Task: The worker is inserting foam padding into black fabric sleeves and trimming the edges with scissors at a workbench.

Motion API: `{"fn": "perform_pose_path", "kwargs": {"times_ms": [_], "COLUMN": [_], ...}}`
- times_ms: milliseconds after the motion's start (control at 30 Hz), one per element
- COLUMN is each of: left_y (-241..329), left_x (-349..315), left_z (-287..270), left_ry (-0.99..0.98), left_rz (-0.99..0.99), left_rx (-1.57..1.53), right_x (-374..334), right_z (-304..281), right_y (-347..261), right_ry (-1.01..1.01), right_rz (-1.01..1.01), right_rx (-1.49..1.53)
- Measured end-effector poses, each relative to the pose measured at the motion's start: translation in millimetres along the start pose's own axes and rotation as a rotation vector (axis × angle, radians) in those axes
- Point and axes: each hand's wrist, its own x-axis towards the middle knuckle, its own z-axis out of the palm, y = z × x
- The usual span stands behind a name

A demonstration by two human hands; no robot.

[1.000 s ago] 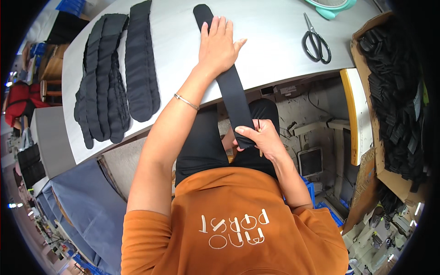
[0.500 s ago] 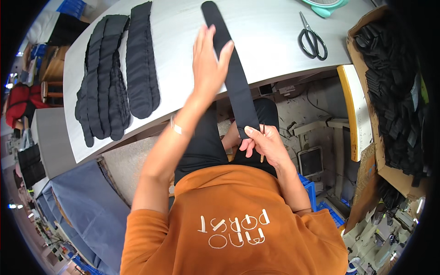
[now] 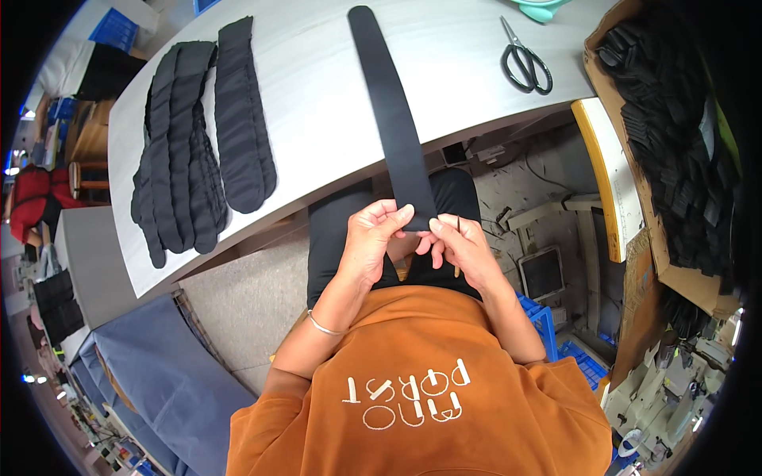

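A long black fabric strip (image 3: 394, 111) with a rounded far end lies across the white table (image 3: 309, 103) and hangs over its front edge toward my lap. My left hand (image 3: 370, 242) pinches the left corner of its near end between thumb and fingers. At the right corner, my right hand (image 3: 467, 250) pinches the same end. A thin stick-like tool also shows between the right fingers; its kind is mostly hidden. Both hands are above my thighs, close together.
Black fabric strips lie in a fanned pile (image 3: 178, 151) and a narrower stack (image 3: 242, 127) at the left. Black-handled scissors (image 3: 526, 67) rest at the right, near a teal-rimmed item (image 3: 541, 11). A cardboard box (image 3: 690, 287) of black pieces stands far right.
My left hand has come down from the strip's upper part to its near end and now pinches it beside my right hand. The right hand keeps its hold.
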Motion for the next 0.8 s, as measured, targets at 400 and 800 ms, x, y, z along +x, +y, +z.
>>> {"fn": "perform_pose_path", "kwargs": {"times_ms": [400,800], "left_y": [0,1], "left_x": [-2,-1], "left_z": [2,6], "left_ry": [0.055,0.026], "left_rz": [0.035,-0.011], "left_rx": [-0.082,-0.181], "right_x": [-12,7], "right_z": [13,26], "right_y": [-10,-6], "right_ry": [0.271,0.548], "right_rz": [-0.328,-0.64], "right_rx": [-0.096,-0.656]}}
